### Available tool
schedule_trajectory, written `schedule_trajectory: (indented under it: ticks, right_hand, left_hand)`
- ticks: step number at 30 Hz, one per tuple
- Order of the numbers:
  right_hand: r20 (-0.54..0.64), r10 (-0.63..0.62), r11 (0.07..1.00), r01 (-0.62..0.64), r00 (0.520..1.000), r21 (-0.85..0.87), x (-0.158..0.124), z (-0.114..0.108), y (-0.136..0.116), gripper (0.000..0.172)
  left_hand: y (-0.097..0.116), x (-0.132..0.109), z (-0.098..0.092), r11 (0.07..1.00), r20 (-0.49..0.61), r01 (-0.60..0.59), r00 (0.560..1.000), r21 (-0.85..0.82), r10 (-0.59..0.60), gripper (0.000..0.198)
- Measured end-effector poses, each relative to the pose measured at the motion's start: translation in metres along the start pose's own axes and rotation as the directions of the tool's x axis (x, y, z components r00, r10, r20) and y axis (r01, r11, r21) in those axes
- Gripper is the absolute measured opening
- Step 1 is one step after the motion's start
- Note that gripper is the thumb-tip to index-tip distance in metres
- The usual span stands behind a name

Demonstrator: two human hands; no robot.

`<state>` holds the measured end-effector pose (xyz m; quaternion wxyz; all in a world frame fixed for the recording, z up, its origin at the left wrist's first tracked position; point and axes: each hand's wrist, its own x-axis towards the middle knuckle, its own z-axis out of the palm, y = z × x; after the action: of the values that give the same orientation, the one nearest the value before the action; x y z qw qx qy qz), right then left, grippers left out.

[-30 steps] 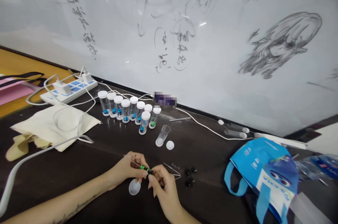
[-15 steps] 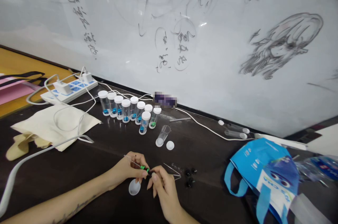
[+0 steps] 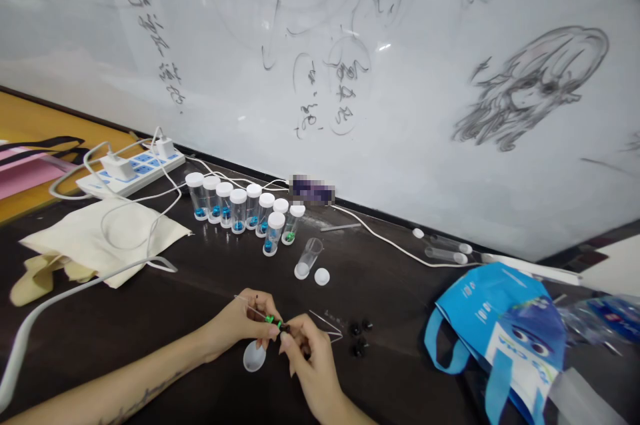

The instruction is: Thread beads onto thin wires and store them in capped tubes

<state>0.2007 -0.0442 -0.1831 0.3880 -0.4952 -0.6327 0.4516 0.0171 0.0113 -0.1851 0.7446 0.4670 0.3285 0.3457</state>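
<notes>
Green piece (image 3: pixel 271 319), pinched between the left grip (image 3: pixel 240 323) and the right grip (image 3: pixel 311 358): too small to identify, its ends covered by fingertips, possibly threaded on a thin wire. Both forearms are cut off by the lower edge. Black bits (image 3: pixel 358 338) on the surface (image 3: pixel 200 291): shapes unresolved. A pixelated patch (image 3: pixel 312 189) at frame centre hides an object. The blue bag (image 3: pixel 500 325) and white cable (image 3: pixel 20 345) run out at the lower corners.

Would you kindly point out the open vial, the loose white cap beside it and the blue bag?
open vial (image 3: pixel 311 253), head view, middle of its clear wall.
loose white cap (image 3: pixel 322 276), head view, centre of the cap.
blue bag (image 3: pixel 493 298), head view, upper panel.
</notes>
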Motion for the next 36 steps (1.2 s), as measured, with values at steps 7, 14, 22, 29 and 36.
schedule_trajectory:
  ticks: [7, 14, 22, 29, 36]
  right_hand:
    - [-0.001, -0.01, 1.0, 0.01, 1.0, -0.01, 0.0004, -0.0008, -0.0017, 0.023]
    - [0.026, -0.014, 1.0, 0.013, 1.0, 0.015, 0.0012, -0.0009, -0.0015, 0.026]
    - [0.025, -0.004, 0.999, 0.003, 1.0, 0.046, 0.0008, -0.0002, -0.0003, 0.028]
    - [0.001, -0.002, 1.0, 0.002, 1.0, 0.02, 0.0008, -0.0009, 0.0009, 0.023]
    - [-0.025, 0.002, 0.999, -0.003, 1.0, -0.035, -0.0001, -0.0004, -0.0005, 0.017]
  left_hand:
    - [0.0018, -0.0014, 0.0015, 1.0, -0.004, 0.004, 1.0, -0.001, -0.004, 0.022]
    - [0.0023, -0.0025, 0.0024, 1.0, -0.004, 0.012, 1.0, 0.0, -0.012, 0.023]
    - [0.0013, -0.0003, 0.0021, 1.0, 0.007, 0.014, 1.0, -0.014, -0.014, 0.022]
    - [0.0026, -0.001, 0.0025, 1.0, 0.004, 0.009, 1.0, -0.009, -0.009, 0.022]
    - [0.002, -0.0009, 0.0021, 1.0, 0.0, 0.01, 1.0, 0.001, -0.01, 0.022]
